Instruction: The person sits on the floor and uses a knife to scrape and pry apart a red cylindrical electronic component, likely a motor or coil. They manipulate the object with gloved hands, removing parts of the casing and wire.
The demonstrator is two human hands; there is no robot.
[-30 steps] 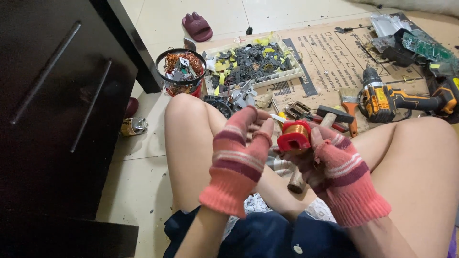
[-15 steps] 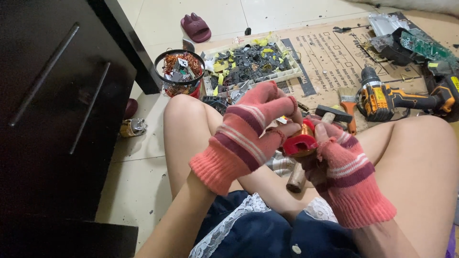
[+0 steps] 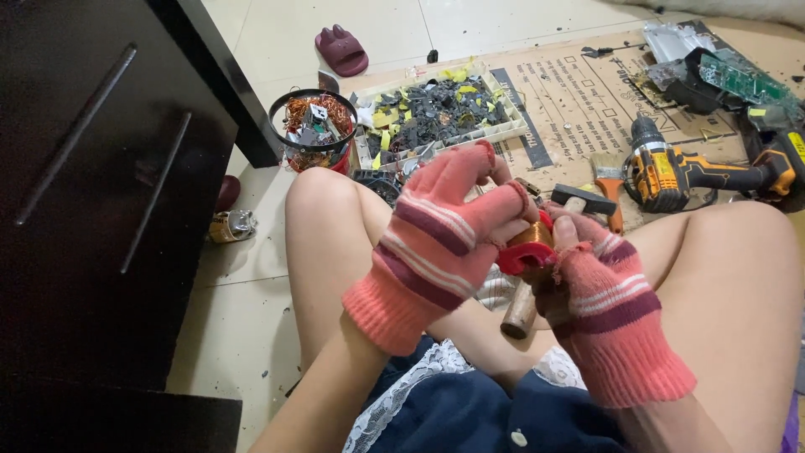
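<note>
Gripping point: a red spool wound with copper wire [image 3: 528, 245] is held above the lap.
Left hand [image 3: 449, 226]: clasped over the spool's top.
Right hand [image 3: 599, 281]: clasped around its lower side.
Below: hammer [image 3: 545, 252], handle down.
Beyond: cordless drill [image 3: 696, 172] on cardboard.

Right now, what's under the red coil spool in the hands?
Below the red coil spool, a hammer lies between the legs: its wooden handle shows and its dark head pokes out beyond the right hand. The hands hide the spool's underside.
</note>
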